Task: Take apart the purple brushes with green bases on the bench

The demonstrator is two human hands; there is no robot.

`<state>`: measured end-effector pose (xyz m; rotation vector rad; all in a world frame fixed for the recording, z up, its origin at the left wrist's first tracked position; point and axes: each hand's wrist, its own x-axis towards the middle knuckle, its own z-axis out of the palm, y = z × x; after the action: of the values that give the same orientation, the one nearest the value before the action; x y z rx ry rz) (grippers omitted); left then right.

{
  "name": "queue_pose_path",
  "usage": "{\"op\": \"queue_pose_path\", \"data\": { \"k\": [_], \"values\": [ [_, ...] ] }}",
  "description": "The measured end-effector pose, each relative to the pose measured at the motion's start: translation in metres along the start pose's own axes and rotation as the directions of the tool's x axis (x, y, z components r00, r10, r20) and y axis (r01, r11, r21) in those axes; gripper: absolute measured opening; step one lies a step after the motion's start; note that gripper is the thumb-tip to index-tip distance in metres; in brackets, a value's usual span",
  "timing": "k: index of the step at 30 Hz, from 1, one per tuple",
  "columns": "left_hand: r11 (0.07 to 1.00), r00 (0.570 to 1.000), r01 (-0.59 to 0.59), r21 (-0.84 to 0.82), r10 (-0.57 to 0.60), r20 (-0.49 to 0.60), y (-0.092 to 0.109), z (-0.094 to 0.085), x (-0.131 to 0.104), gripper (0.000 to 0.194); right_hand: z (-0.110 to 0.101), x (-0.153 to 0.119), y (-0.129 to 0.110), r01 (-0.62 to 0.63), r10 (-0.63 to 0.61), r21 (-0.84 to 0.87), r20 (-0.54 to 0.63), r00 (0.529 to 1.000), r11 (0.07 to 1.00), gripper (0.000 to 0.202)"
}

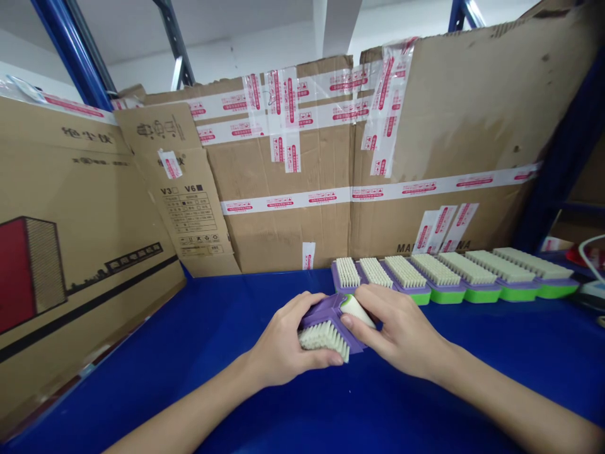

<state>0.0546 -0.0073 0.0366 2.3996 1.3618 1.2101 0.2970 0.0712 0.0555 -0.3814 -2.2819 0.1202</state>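
A scrub brush with cream bristles and a purple body is tilted in the air above the blue tabletop. My left hand wraps round its bristle side, thumb below and fingers over the top. Against the purple body sits a white rounded piece with a green edge. My right hand pinches this white piece between thumb and fingers. Whether the piece is joined to the brush, I cannot tell.
Several similar brushes with purple and green bases stand in a row at the back right, bristles up. Taped cardboard sheets wall the back of the blue table, and a printed carton closes the left side.
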Motion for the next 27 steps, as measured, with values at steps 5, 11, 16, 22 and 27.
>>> {"op": "queue_pose_path", "data": {
  "k": [5, 11, 16, 22, 27],
  "values": [
    [1.000, 1.000, 0.012, 0.010, -0.012, 0.016, -0.001, 0.000, -0.001, 0.091, 0.001, -0.001, 0.000, 0.003, -0.003, 0.006, 0.011, 1.000, 1.000, 0.042],
    [0.997, 0.998, 0.056, -0.055, -0.054, 0.034, 0.004, -0.001, 0.001, 0.086, 0.002, -0.002, 0.000, -0.021, 0.021, -0.007, -0.002, 1.000, 1.000, 0.042],
    [0.976, 0.990, 0.142, -0.167, -0.136, 0.045, 0.013, 0.000, 0.001, 0.073, 0.001, -0.002, -0.001, -0.081, 0.080, -0.033, -0.025, 0.997, 0.996, 0.039],
    [0.940, 0.974, 0.221, -0.260, -0.201, 0.104, 0.023, 0.006, -0.006, 0.074, 0.000, -0.001, -0.003, -0.087, 0.089, 0.029, -0.060, 0.994, 0.996, 0.028],
    [0.928, 0.987, 0.147, -0.341, -0.113, 0.118, 0.025, 0.010, -0.010, 0.079, -0.004, 0.000, -0.005, -0.025, 0.033, 0.071, -0.118, 0.992, 0.997, 0.020]
  ]
}}
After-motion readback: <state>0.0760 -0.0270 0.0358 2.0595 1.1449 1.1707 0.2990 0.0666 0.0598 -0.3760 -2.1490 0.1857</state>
